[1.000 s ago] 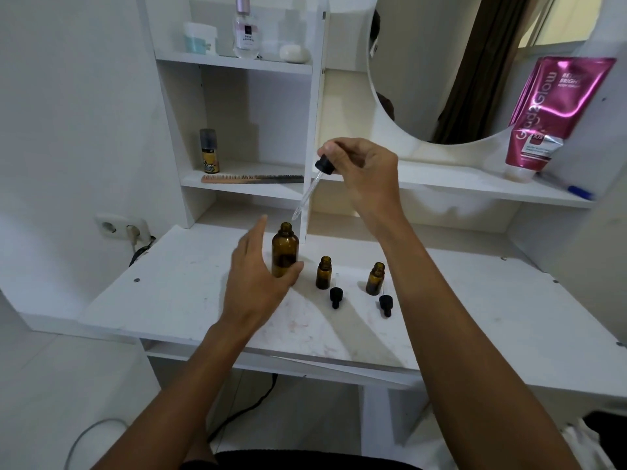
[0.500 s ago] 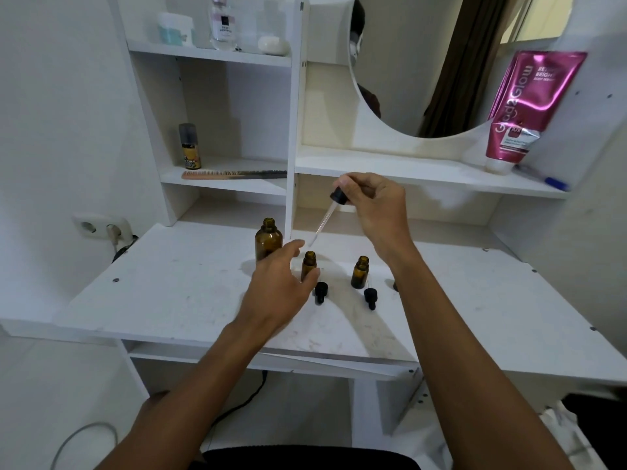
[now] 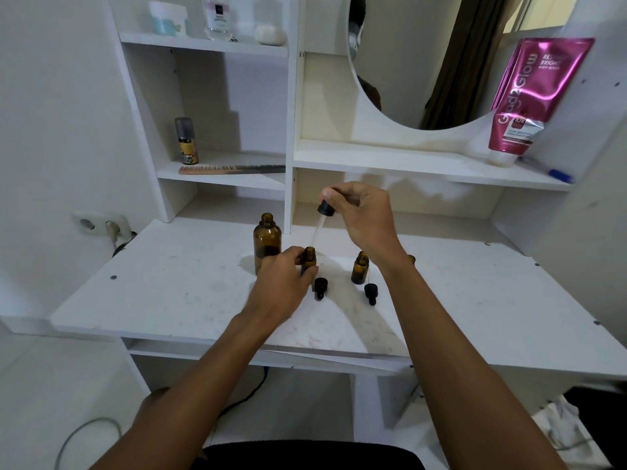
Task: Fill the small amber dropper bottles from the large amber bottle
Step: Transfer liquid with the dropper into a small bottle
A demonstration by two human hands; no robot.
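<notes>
The large amber bottle [image 3: 267, 240] stands uncapped at the back of the white desk [image 3: 169, 286]. My left hand [image 3: 281, 286] grips the left small amber bottle [image 3: 309, 257], which stands upright and uncapped. My right hand [image 3: 364, 215] pinches the black bulb of a glass dropper [image 3: 322, 218], its tip slanting down to just above that bottle's mouth. A second small bottle [image 3: 360, 268] stands open to the right. A third small bottle [image 3: 411, 258] peeks out behind my right wrist. Two black dropper caps [image 3: 320, 287] [image 3: 371, 292] lie in front of the bottles.
A vertical shelf divider [image 3: 291, 113] rises right behind the large bottle. Shelves hold a comb [image 3: 230, 169], a small spray can [image 3: 186, 141], jars and a pink tube [image 3: 532, 96]. A round mirror [image 3: 424, 62] hangs above. A wall socket [image 3: 98, 223] sits at the left.
My left hand left the large bottle and closed on the left small bottle. My right hand lowered the dropper from above the large bottle to over the small one.
</notes>
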